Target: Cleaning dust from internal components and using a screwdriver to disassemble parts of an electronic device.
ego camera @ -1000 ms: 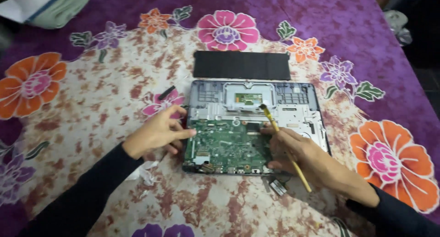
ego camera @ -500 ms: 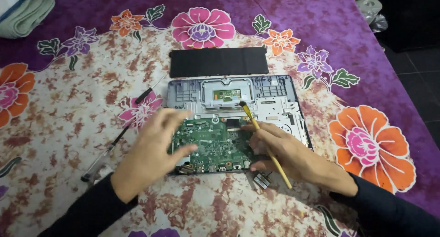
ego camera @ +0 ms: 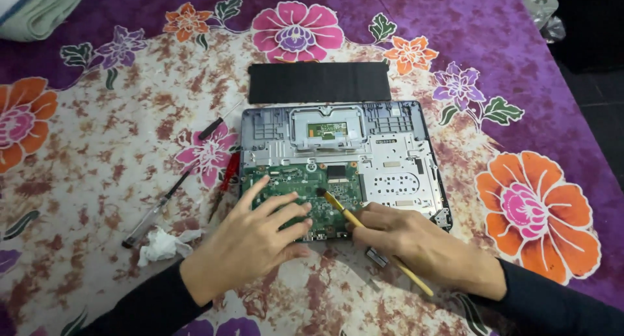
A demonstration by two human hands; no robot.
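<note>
Left hand (ego camera: 250, 242): flat, fingers spread wide, palm down on the board, holding nothing.
Right hand (ego camera: 406, 235): closed narrow around the brush, pencil-style.
Brush (ego camera: 364, 229): one; thin yellow stick, dark bristle tip touching the board just beside the left fingertips.
Board (ego camera: 302, 190): one; green, flat, rectangular, studded with small parts; partly under the left hand.
Case (ego camera: 390, 157): one; grey, open, ribbed plastic and perforated metal, beyond both hands.
Slab (ego camera: 318, 82): one; matte black, long rectangle, past the case.
Screwdrivers: two, left of the left hand; one red-handled (ego camera: 224, 180), one clear-handled (ego camera: 156, 209).
Tissue (ego camera: 162, 244): one; white, crumpled, beside the left wrist.
Cloth (ego camera: 91, 160): purple, flowered, under everything.
</note>
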